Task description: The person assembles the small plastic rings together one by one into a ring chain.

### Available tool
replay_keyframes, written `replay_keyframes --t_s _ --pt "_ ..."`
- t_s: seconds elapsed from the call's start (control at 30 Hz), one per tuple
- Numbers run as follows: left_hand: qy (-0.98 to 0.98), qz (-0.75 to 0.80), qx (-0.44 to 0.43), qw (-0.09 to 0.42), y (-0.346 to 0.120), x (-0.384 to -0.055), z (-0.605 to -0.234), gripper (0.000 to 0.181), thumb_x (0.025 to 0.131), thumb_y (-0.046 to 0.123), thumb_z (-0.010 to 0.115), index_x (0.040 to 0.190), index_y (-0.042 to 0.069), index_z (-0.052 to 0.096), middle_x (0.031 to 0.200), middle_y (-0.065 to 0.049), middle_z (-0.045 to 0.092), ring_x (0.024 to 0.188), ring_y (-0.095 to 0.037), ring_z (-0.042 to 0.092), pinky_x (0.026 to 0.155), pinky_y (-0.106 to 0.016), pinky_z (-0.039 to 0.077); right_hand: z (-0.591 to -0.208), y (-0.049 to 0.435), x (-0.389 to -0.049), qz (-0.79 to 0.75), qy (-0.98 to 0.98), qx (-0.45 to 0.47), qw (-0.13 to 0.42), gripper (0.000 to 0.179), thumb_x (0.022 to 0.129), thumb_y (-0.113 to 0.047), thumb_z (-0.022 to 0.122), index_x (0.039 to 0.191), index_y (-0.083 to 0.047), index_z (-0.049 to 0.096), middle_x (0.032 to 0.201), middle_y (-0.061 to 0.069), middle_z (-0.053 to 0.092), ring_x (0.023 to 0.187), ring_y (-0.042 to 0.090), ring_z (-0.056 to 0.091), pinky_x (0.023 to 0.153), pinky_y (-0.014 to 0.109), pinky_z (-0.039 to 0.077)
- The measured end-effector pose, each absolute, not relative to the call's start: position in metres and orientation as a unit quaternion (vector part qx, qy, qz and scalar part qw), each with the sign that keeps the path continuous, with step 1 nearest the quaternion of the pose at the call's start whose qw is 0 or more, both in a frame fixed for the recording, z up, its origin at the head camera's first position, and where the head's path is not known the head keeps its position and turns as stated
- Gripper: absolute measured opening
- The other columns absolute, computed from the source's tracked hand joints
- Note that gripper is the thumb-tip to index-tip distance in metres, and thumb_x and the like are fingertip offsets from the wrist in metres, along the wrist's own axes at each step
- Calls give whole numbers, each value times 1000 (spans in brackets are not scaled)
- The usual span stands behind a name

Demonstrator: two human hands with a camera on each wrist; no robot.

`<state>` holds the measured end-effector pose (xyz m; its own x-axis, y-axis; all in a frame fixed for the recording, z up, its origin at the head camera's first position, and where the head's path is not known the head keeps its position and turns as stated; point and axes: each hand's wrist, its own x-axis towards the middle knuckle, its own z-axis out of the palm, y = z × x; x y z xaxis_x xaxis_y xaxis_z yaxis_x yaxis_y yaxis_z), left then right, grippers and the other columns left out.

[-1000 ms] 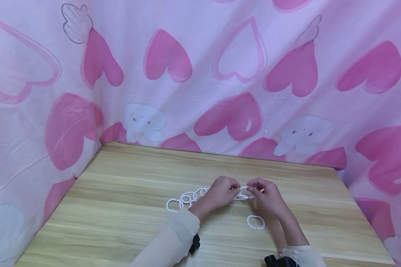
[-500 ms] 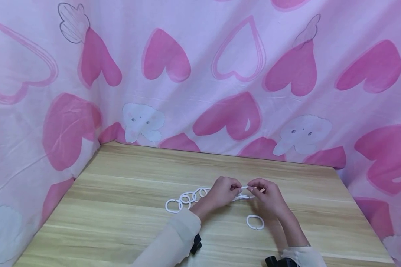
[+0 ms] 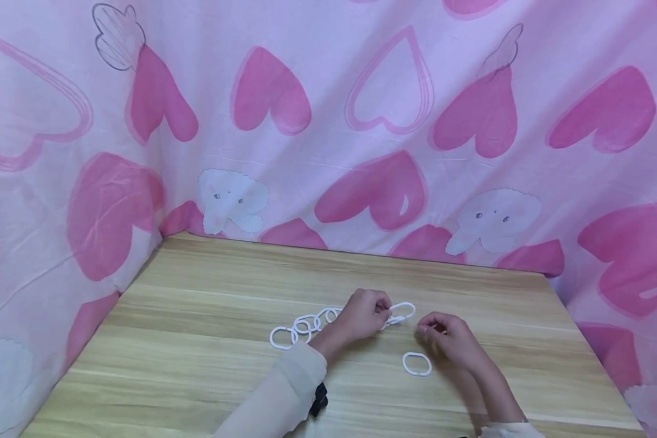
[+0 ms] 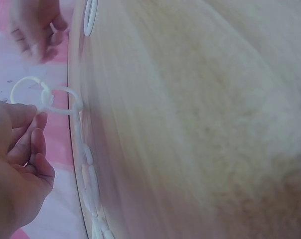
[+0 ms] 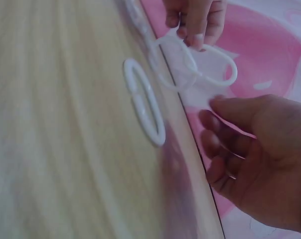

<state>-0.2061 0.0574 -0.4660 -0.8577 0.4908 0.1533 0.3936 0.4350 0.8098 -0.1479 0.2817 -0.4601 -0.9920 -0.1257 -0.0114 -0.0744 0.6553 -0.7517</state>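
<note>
A chain of white oval plastic links [image 3: 308,324] runs across the wooden table, partly hidden behind my left wrist. My left hand [image 3: 363,312] pinches the end link [image 3: 408,305] between thumb and fingertips and holds it raised, as the left wrist view also shows. Linked to it, another ring [image 5: 163,79] hangs down toward the table in the right wrist view. My right hand [image 3: 448,336] is apart from the chain, fingers loosely bent with nothing between them. Just below and left of it, a single loose link [image 3: 417,364] lies flat, with a small gap in its side.
The wooden table [image 3: 208,389] ends at the back and sides against a pink curtain [image 3: 328,146] printed with hearts. Black wrist straps [image 3: 319,399] and pale sleeves [image 3: 279,389] show on the arms.
My right hand has let go of the end link and moved right and toward me. My left hand stays in place, still pinching the link. The loose link has not moved.
</note>
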Motion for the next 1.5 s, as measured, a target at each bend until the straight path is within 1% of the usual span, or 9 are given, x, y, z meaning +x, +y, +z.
replay_keyframes --t_s 0.1,0.17,0.4,0.57,0.83,1.0,1.2,1.33,1.5 --pt "845 464 261 52 58 -207 -467 4 92 6 70 89 6 73 76 -1 71 67 3 55 65 -11 48 -466 286 -144 -396 909 -99 79 5 92 -9 71 94 -5 74 86 5 72 74 0 55 65 20 49" --pt "843 467 261 57 58 -207 -467 4 92 6 70 89 6 73 76 -1 71 67 3 55 65 -11 48 -470 288 -142 -388 909 -122 94 4 90 -10 73 92 -7 74 84 3 71 74 -2 54 65 19 49" --pt "843 466 263 58 58 -206 -466 4 91 5 70 91 4 74 77 -2 72 67 3 55 64 -11 49 -476 287 -139 -364 909 -181 89 6 85 -9 79 86 -7 73 79 -2 66 71 -6 49 62 18 45" --pt "839 476 253 68 56 -206 -466 5 91 3 70 92 2 74 79 -5 72 67 1 55 65 -12 50 -473 282 -140 -341 917 -178 108 7 85 -8 77 83 -9 71 78 -3 64 70 -6 49 62 18 46" --pt "837 482 246 75 54 -206 -466 5 91 2 70 91 1 74 76 -4 71 66 0 55 63 -14 50 -467 280 -139 -340 915 -176 124 8 87 -8 75 83 -8 68 77 -2 64 69 -3 50 61 19 47" --pt "837 483 245 79 54 -206 -468 5 91 3 70 92 1 74 77 -4 71 67 0 55 64 -14 50 -466 284 -140 -359 907 -174 135 7 90 -10 73 85 -7 69 79 -1 66 72 -3 52 65 19 49" --pt "838 483 243 79 53 -206 -466 5 91 2 70 91 0 74 77 -5 71 67 -1 55 64 -14 50 -466 287 -143 -382 904 -162 105 5 91 -8 72 94 -4 71 83 2 68 74 -3 53 66 19 49" --pt "837 483 243 82 53 -206 -467 5 91 3 69 93 0 74 78 -4 71 68 0 55 65 -13 50 -463 286 -143 -425 891 -127 98 15 94 -4 67 106 4 70 87 10 69 70 0 53 60 21 50" --pt "837 478 259 66 52 -205 -466 10 91 2 68 98 1 74 80 -5 73 70 1 56 67 -13 50 -464 286 -143 -480 867 -82 109 24 97 0 61 117 12 64 89 19 68 64 5 56 56 25 53"
